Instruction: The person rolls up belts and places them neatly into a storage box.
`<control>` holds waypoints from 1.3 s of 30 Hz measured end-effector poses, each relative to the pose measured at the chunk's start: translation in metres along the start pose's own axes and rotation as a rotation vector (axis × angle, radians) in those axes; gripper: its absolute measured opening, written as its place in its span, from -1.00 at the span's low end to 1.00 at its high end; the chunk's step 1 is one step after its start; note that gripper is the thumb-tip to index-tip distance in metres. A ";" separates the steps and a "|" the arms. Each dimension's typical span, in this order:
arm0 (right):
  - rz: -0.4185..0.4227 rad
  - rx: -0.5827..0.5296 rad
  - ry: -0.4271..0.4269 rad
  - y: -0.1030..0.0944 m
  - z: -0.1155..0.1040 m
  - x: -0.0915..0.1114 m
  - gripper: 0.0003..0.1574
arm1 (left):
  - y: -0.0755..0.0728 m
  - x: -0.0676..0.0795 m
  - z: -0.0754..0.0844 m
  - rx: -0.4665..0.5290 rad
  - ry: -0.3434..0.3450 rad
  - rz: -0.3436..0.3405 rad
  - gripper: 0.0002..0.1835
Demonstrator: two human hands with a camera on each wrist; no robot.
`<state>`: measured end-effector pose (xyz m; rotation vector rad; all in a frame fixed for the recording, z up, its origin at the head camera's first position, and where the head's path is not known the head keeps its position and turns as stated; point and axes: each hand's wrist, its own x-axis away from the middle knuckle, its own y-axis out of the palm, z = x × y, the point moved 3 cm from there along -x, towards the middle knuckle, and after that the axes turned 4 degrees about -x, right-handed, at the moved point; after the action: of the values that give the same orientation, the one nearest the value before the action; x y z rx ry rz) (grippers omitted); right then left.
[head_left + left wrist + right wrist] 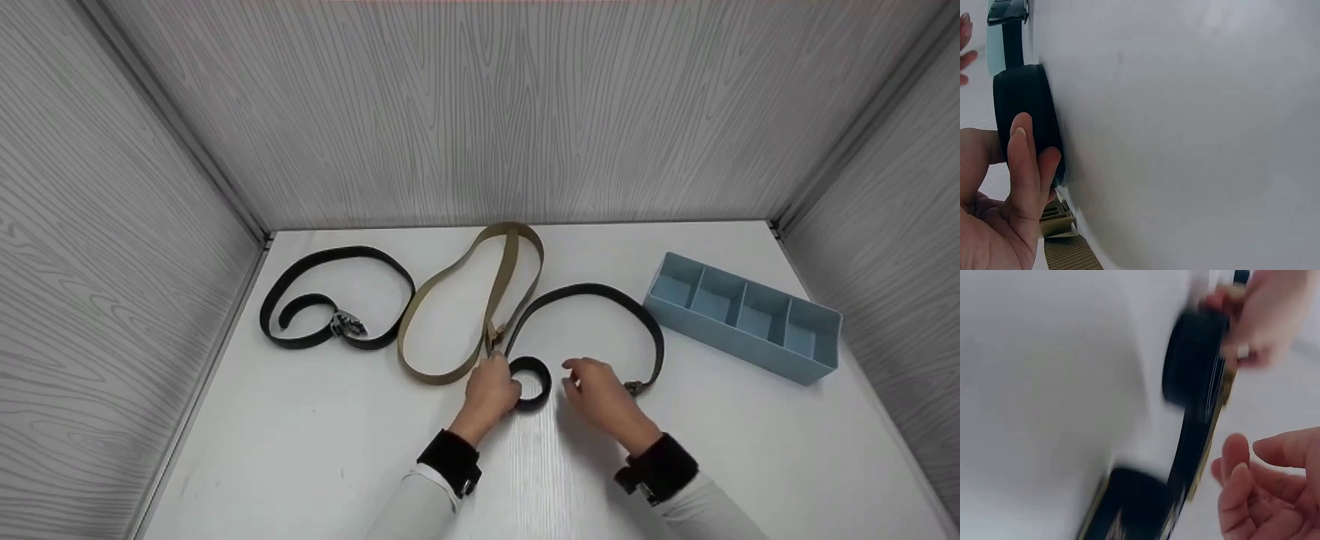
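A black belt (pixel 589 289) lies in an arc on the table, one end rolled into a small coil (pixel 545 386). My left hand (pixel 493 386) pinches that coil at its left side; in the left wrist view the fingers (pixel 1021 163) press the coil's outer face. To the right of the coil, my right hand (pixel 600 394) hovers apart from it with loosely bent fingers and nothing in them. The belt's metal buckle (pixel 634 388) sits just beyond the right hand, partly hidden. A tan webbing belt (pixel 442 378) lies behind the left hand, its buckle (pixel 1057 216) close to the coil.
Another black belt (pixel 337 252) with a silver buckle (pixel 347 323) lies curled at the left. At the right stands a blue box (pixel 739 346) with several compartments. Grey wood-grain panels (pixel 480 112) wall the white table (pixel 300 450) at the back and sides.
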<state>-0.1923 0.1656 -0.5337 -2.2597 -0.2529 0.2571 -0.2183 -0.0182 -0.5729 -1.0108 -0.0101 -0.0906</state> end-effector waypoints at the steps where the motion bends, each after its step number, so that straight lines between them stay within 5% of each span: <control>1: -0.018 -0.009 0.013 0.008 -0.004 -0.002 -0.67 | 0.000 0.000 0.000 -0.005 -0.004 0.004 -0.71; 6: -0.047 -0.050 0.102 0.037 -0.007 -0.010 -0.81 | 0.001 0.000 0.000 -0.012 -0.013 -0.001 -0.68; 11: -0.036 -0.051 0.098 0.047 -0.008 -0.018 -0.87 | -0.003 0.001 -0.002 -0.078 0.012 0.005 -0.76; 16: -0.048 0.021 0.054 0.046 -0.009 -0.026 -0.93 | -0.007 -0.001 -0.003 -0.120 0.087 0.006 -0.79; 25: -0.098 0.016 -0.117 0.043 -0.003 -0.032 -0.70 | -0.007 -0.006 0.002 -0.249 0.240 0.052 -0.84; 30: -0.055 -0.009 0.024 0.040 0.002 -0.026 -0.68 | -0.002 -0.006 0.002 -0.212 0.241 0.083 -0.89; 33: -0.045 -0.029 0.099 0.040 0.003 -0.021 -0.84 | -0.002 -0.005 0.000 -0.171 0.212 0.088 -0.88; 35: -0.054 -0.037 0.099 0.041 0.003 -0.021 -0.96 | -0.002 -0.004 -0.002 -0.163 0.199 0.085 -0.87; 39: -0.072 -0.015 0.059 0.041 0.001 -0.024 -0.90 | -0.004 -0.004 -0.002 -0.181 0.201 0.069 -0.82</control>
<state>-0.2119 0.1338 -0.5630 -2.2638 -0.3052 0.1515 -0.2227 -0.0218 -0.5708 -1.1774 0.2196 -0.1320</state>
